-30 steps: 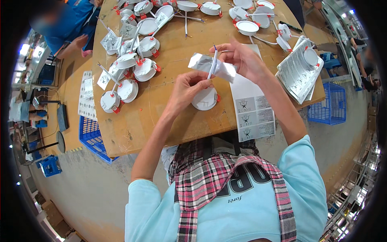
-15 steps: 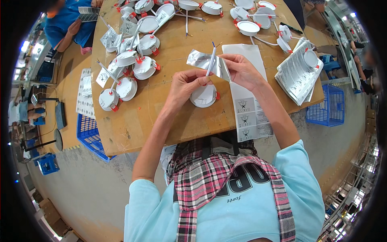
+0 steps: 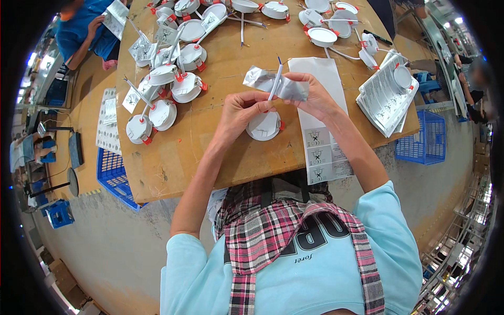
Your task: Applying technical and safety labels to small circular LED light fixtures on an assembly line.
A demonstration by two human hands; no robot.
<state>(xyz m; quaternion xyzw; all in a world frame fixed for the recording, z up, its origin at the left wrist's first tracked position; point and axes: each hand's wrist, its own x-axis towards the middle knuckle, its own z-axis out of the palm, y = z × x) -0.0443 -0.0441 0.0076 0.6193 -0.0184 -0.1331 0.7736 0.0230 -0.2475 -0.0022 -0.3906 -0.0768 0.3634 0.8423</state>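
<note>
Pinching a crinkled silvery plastic bag [image 3: 275, 84], both hands meet over the middle of the wooden table [image 3: 210, 152]. The left hand [image 3: 239, 113] closes its fingertips on the near edge of the bag, while the right hand [image 3: 312, 97] grips the bag's right end from above. A thin white cable [image 3: 275, 79] with a dark tip stands up between the two hands, rising past the bag. Just below the hands a round white downlight [image 3: 264, 126] with a small red clip lies flat on the table, partly covered by the left fingers. To the right of it, under the right forearm, a long white paper sheet [image 3: 320, 152] hangs over the near edge of the table.

On the left and far side of the table lies a cluster of similar white lamps with red clips [image 3: 170, 89], some with paper slips and cables. At the right edge sits a stack of printed leaflets [image 3: 383, 100] with one lamp on top. Blue plastic crates stand on the floor, one at the left [image 3: 113, 176] and one at the right [image 3: 415, 136]. Another person in a blue top [image 3: 86, 31] sits at the far left corner.
</note>
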